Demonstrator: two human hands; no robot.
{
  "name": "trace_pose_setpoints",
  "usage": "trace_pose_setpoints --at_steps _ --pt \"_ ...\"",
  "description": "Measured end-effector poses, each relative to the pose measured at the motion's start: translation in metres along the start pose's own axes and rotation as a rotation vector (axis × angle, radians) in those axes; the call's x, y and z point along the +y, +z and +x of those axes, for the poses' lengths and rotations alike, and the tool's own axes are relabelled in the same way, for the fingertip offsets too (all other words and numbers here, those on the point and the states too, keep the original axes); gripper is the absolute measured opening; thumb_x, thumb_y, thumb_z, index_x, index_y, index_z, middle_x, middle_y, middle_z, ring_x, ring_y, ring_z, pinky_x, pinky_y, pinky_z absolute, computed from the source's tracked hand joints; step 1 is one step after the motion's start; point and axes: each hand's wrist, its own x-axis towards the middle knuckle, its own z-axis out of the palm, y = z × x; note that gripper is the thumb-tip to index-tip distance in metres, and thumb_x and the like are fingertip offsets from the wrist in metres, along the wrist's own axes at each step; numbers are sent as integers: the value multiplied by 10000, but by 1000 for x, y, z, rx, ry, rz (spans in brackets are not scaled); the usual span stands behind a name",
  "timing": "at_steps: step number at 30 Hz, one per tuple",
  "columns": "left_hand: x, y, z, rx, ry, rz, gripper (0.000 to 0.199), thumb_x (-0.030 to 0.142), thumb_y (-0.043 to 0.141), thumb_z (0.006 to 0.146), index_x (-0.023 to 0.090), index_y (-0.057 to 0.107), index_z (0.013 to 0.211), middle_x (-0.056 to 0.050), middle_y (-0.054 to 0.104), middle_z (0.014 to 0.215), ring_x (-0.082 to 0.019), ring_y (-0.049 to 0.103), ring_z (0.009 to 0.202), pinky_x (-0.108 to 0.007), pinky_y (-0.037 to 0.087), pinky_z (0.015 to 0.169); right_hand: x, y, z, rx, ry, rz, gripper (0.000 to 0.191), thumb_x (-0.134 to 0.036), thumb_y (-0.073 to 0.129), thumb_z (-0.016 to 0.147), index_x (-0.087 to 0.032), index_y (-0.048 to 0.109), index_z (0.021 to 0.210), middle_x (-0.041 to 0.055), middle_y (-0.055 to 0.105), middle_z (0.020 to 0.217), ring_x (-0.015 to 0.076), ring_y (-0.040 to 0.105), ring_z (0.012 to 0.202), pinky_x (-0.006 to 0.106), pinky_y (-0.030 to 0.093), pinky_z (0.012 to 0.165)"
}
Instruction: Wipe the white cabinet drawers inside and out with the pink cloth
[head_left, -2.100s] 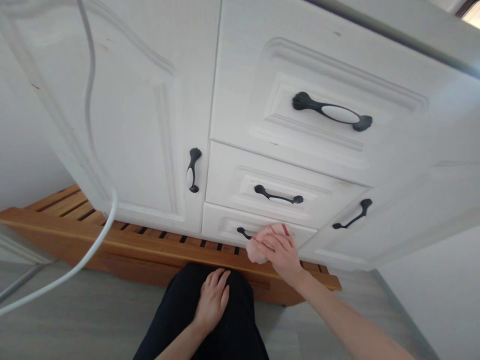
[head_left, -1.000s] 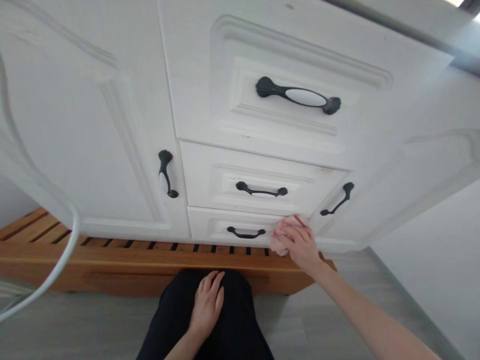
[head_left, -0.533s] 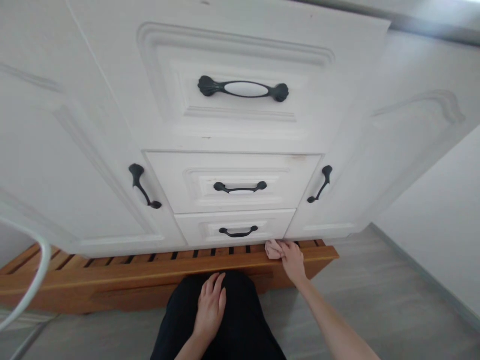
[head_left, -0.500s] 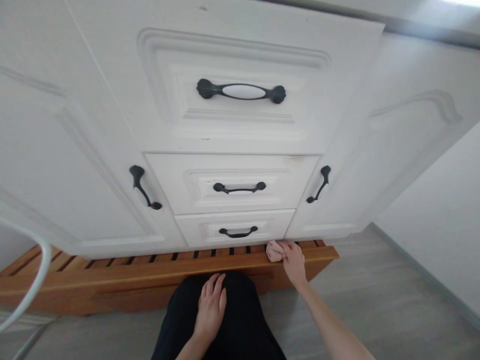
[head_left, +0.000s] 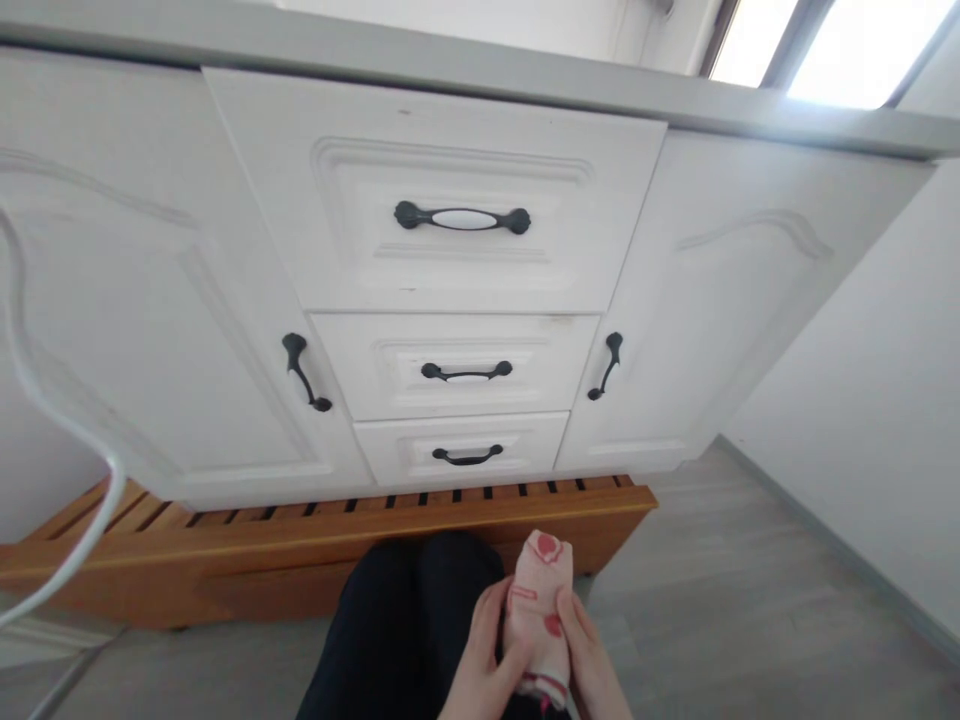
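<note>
A folded pink cloth (head_left: 537,600) with red markings stands upright between both of my hands at the bottom of the view, over my black-trousered knee (head_left: 405,620). My left hand (head_left: 480,660) grips its left side and my right hand (head_left: 589,665) grips its right side. In front of me is a white cabinet with three stacked drawers; the bottom drawer (head_left: 461,447), middle drawer (head_left: 457,365) and top drawer (head_left: 442,210) are all closed, each with a black handle.
White cabinet doors (head_left: 150,330) (head_left: 712,320) flank the drawers. The cabinet sits on a slatted wooden platform (head_left: 300,540). A white cable (head_left: 67,540) hangs at the left. Grey floor (head_left: 735,600) runs to a white wall on the right.
My right hand drew the cloth back from the platform under the bottom drawer to my lap. My left hand left my knee and took hold of the cloth. The view tilted upward.
</note>
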Motion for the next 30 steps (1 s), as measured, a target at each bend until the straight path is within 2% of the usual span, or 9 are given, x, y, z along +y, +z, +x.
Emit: trace_pose_setpoints --at_steps 3,7,11,14,16,20,22,25,30 --pt "20 15 -2 -76 -180 -475 715 666 503 865 222 414 1419 -169 508 1476 -320 518 1347 -519 408 1146 -17 13 -12 54 -98 -178 654 -771 660 686 -202 742 998 108 741 1034 302 677 995 382 549 874" --pt "57 15 -13 -133 -121 -531 861 549 827 653 213 473 1362 -167 579 1393 -337 581 1258 -467 448 1093 -30 22 -29 68 -235 -514 563 -736 589 768 -213 730 919 82 732 926 273 662 901 327 518 811" --pt "92 10 -35 -89 -254 -625 733 463 860 654 187 546 1256 -129 708 1139 -274 681 1038 -380 517 933 -34 23 -50 45 -292 -794 542 -706 491 854 -203 628 704 36 639 693 193 556 677 283 413 637" --pt "109 3 -47 -105 -321 -767 720 402 871 636 183 572 1254 -114 716 1102 -278 681 1042 -385 491 971 -43 19 -59 21 -346 -706 585 -696 383 910 -194 526 645 16 551 644 162 489 643 270 374 605" --pt "117 -2 -51 -108 -317 -837 719 381 856 648 193 578 1283 -113 703 1155 -298 645 1142 -405 432 1063 -51 15 -63 -22 -362 -610 534 -675 441 902 -194 520 683 6 541 683 158 494 675 263 398 633" --pt "125 -5 -54 -173 -253 -823 762 390 840 681 210 522 1350 -122 672 1235 -303 614 1200 -431 392 1097 -59 12 -69 -270 -231 -421 444 -610 631 830 -180 642 943 46 662 910 214 612 889 311 482 822" --pt "125 -1 -55 -232 -206 -805 822 416 841 680 210 468 1383 -130 664 1248 -303 629 1173 -444 410 1072 -57 11 -72 -329 -174 -319 477 -559 666 825 -173 655 1106 86 694 1064 264 630 1057 372 471 955" --pt "122 5 -56 -286 -130 -712 883 475 824 693 203 396 1416 -157 612 1333 -320 599 1223 -462 406 1082 -53 10 -76 -287 -148 -236 517 -479 717 794 -167 651 1201 122 702 1168 314 622 1156 440 447 1027" --pt "115 2 -54 -204 -7 -341 818 587 690 799 184 357 1428 -181 442 1510 -331 428 1405 -485 284 1196 -59 11 -80 -129 -228 -240 590 -397 811 662 -170 681 1191 137 705 1212 355 606 1206 483 429 1074"
